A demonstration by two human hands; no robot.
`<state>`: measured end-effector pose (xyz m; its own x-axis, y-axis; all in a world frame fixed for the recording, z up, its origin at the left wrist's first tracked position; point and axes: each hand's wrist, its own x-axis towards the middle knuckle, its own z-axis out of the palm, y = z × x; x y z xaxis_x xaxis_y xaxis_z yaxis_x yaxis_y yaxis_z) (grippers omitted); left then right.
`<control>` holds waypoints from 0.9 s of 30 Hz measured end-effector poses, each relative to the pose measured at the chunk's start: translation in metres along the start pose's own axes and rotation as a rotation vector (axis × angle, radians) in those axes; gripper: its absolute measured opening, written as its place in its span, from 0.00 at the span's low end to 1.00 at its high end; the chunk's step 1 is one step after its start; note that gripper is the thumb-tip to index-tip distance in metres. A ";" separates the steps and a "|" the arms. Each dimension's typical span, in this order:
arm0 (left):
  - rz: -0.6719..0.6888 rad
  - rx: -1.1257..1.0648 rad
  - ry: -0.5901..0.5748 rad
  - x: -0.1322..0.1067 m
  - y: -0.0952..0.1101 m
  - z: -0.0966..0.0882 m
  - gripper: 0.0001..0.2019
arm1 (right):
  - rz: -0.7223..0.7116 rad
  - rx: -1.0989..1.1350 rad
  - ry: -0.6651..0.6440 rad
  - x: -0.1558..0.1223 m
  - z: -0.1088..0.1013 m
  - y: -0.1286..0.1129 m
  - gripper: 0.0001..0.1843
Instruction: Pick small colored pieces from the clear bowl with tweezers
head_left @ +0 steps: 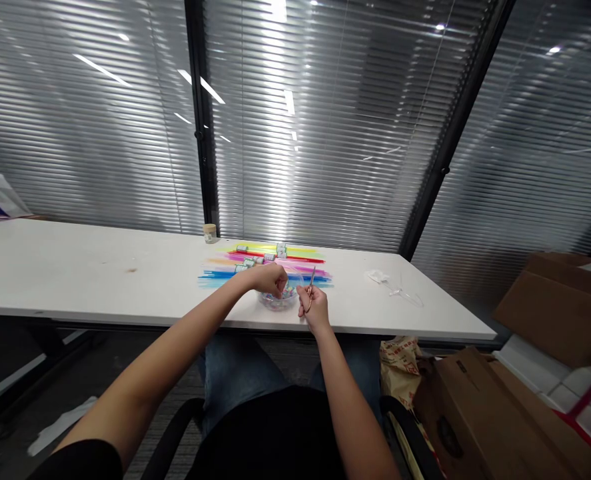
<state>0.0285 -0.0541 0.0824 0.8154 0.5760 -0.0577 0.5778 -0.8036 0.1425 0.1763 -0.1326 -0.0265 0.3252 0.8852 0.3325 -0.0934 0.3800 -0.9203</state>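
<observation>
Head view: scissors (310, 288) lengthwise away, seemingly.

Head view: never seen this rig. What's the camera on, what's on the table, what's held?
No machine: a person works with two bare hands. The one camera sits on their head, looking forward and down, so both arms enter from below. On the white table lie rows of coloured strips, with a small clear bowl of coloured bits on the near side of them. The left hand is curled over the bowl; whether it grips anything is too small to tell. The right hand holds scissors, tips up. Cardboard boxes stand at the right.
</observation>
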 end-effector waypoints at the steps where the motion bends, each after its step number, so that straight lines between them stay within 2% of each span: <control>1: 0.005 -0.003 0.004 0.001 -0.002 0.001 0.05 | 0.000 0.003 -0.002 0.000 0.000 0.000 0.20; 6: 0.027 -0.008 0.026 0.003 -0.006 0.002 0.04 | -0.007 0.008 -0.007 0.000 0.000 0.001 0.20; 18: 0.034 -0.025 0.039 -0.001 0.001 -0.003 0.04 | -0.012 0.003 -0.014 0.002 -0.001 0.005 0.20; 23: 0.018 -0.017 -0.053 -0.005 0.003 -0.006 0.13 | -0.006 -0.002 -0.006 0.001 -0.001 0.002 0.20; 27: -0.036 0.008 -0.134 -0.008 0.004 -0.007 0.16 | -0.004 0.000 0.001 0.001 0.000 0.000 0.20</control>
<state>0.0245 -0.0610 0.0908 0.7911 0.5800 -0.1944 0.6068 -0.7842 0.1296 0.1767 -0.1322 -0.0264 0.3261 0.8837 0.3359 -0.0921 0.3833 -0.9190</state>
